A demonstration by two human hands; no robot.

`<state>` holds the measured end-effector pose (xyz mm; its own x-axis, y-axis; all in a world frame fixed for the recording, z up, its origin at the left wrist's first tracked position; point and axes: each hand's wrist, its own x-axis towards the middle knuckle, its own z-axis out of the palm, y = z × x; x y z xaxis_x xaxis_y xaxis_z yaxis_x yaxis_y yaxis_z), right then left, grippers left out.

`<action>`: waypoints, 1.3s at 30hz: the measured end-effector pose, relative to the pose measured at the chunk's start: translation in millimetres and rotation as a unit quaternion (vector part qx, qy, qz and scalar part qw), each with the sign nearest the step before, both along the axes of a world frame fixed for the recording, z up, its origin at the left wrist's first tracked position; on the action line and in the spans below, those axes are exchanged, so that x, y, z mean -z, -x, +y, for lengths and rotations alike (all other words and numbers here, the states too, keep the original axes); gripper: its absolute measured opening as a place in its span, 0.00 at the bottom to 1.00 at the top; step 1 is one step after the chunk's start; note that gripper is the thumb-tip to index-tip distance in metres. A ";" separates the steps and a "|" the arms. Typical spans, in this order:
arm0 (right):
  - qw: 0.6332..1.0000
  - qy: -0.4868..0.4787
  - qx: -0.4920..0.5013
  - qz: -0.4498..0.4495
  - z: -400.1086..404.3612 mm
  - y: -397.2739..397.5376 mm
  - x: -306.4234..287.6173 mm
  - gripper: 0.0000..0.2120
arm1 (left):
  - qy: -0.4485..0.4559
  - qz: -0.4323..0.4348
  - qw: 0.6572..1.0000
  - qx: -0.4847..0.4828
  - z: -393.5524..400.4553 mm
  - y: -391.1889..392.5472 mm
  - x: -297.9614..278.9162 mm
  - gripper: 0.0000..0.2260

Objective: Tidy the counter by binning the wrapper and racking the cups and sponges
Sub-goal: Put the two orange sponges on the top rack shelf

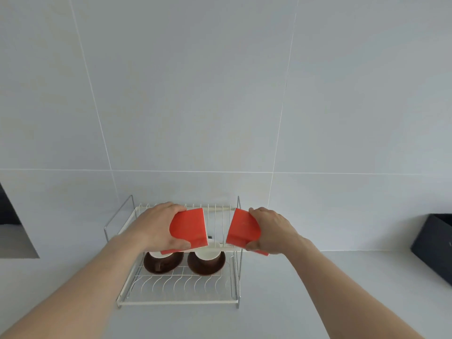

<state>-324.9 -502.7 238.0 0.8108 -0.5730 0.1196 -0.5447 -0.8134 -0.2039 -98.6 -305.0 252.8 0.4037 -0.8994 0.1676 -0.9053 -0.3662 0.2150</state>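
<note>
Head view of a two-tier white wire dish rack [127,287] standing on a pale grey counter [305,289] against a wall of large light tiles [195,94]. The left hand [156,223] grips a red sponge [189,228] with a white layer along its right edge, thumb below and fingers curled over its far left edge; the sponge is held above the upper tier, left of centre. The right hand [271,230] grips a second red sponge [242,228] in like manner, thumb at the lower edge and fingers wrapped over the upper right corner; this sponge stands at the right end of the upper tier, and whether it touches the wires cannot be told. The two sponges lie apart, with upright rack wires showing between them. On the lower tier, two brown cups with white interiors sit side by side on brown saucers, the left cup [161,259] and the right cup [206,259], both partly hidden by the sponges. A dark box [433,245] rests on the counter at the far right; a dark recess [7,211] opens at the left edge.
</note>
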 end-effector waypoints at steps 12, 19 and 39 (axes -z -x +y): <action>0.999 0.024 -0.023 0.013 2.0 -112.9 -33.7 0.39 | -0.006 0.004 1.000 0.006 -0.1 -117.1 -20.6 0.46; 0.999 0.010 -0.033 0.040 -6.4 -167.9 -7.2 0.40 | -0.033 0.035 0.999 0.018 -14.5 -170.9 10.1 0.45; 0.991 -0.017 -0.055 0.123 -33.3 -223.2 78.3 0.46 | -0.086 0.057 0.993 0.051 -58.3 -228.9 104.4 0.46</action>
<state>-101.7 -536.0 159.7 0.8708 -0.4800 -0.1068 -0.4899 -0.8654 -0.1053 130.3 -363.2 148.4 0.3159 -0.9482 -0.0336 -0.9131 -0.3134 0.2609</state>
